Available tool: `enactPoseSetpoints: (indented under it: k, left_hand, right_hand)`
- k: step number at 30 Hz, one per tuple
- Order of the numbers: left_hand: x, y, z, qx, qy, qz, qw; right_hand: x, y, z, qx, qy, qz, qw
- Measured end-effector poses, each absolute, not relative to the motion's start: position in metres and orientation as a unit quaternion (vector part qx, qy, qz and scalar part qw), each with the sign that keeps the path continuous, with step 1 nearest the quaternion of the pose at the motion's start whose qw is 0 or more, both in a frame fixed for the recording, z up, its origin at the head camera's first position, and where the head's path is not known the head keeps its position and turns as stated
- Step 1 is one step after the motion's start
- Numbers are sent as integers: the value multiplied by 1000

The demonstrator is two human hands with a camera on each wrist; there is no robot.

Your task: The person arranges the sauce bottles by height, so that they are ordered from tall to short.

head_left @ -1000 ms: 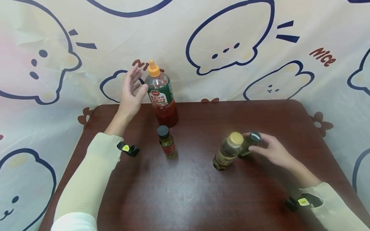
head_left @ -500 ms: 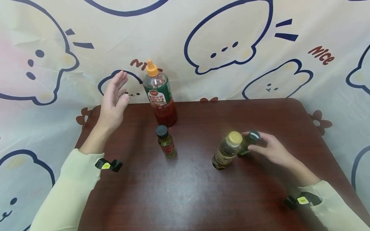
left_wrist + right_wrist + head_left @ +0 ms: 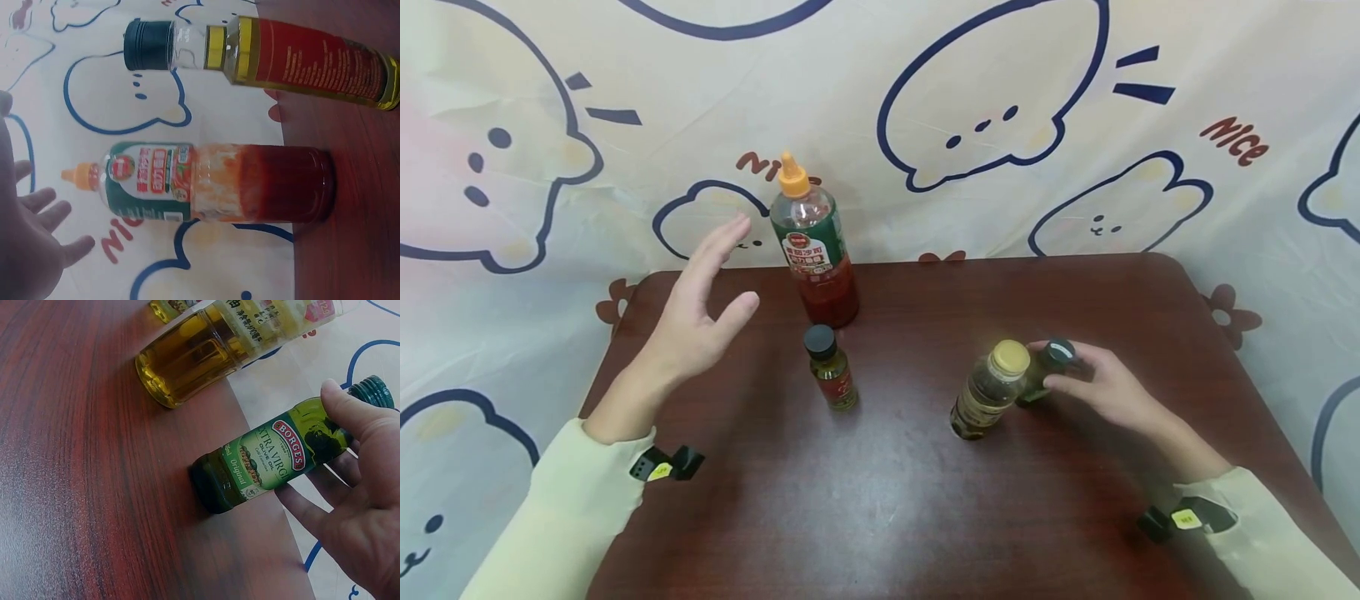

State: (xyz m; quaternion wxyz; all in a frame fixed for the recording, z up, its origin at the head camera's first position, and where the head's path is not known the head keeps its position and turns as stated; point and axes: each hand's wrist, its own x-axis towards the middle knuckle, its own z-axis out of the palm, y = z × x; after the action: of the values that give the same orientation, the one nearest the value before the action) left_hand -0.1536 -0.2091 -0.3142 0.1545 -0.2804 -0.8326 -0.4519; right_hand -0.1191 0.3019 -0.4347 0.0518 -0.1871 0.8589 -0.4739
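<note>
My left hand [image 3: 696, 304] is in the air left of the ketchup bottle, holding nothing, its thumb spread from its fingers. The ketchup bottle [image 3: 816, 258], with an orange nozzle cap and green label, stands upright at the back of the table. In front of it is a small oil bottle [image 3: 832, 371] with a black cap and red label, large in the left wrist view. On the right, my right hand [image 3: 1105, 387] grips a green olive oil bottle [image 3: 262, 456] near its neck, thumb on one side and fingers on the other. Its base appears to rest on the table.
A yellow-capped bottle of golden oil [image 3: 988, 392] stands just left of the olive oil bottle. The dark wooden table [image 3: 880, 517] backs onto a cartoon-printed cloth [image 3: 850, 100], with the ketchup bottle close to that far edge.
My left hand has moved left, away from the ketchup bottle, then come slightly lower, its thumb and fingers spreading wider. My right hand and the bottles have stayed put.
</note>
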Motion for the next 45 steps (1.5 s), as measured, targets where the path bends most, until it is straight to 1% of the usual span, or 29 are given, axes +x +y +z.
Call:
enactPoseSetpoints:
  k: [12,18,26,35,45]
  left_hand:
    - [-136,-182,-302,-308,-849,-420,90]
    - [-134,-167,-300,-333,-848,-406,72]
    - [-133,-144,-298,-355,-854,-380,34]
    - [-125,-118,-291,-382,-837,-391,17]
    - [-119,-93,-300,-387,-815,-430,-9]
  right_hand:
    - [-120,301,-433,-182,858,-477,58]
    - [-119,302,-433,-181,860,-474,58]
    - [-119,302,-435,-184,858,-477,55]
    - [-119,302,-433,-188,855,-479,58]
    - [-119,302,-433,-182,858,-478,57]
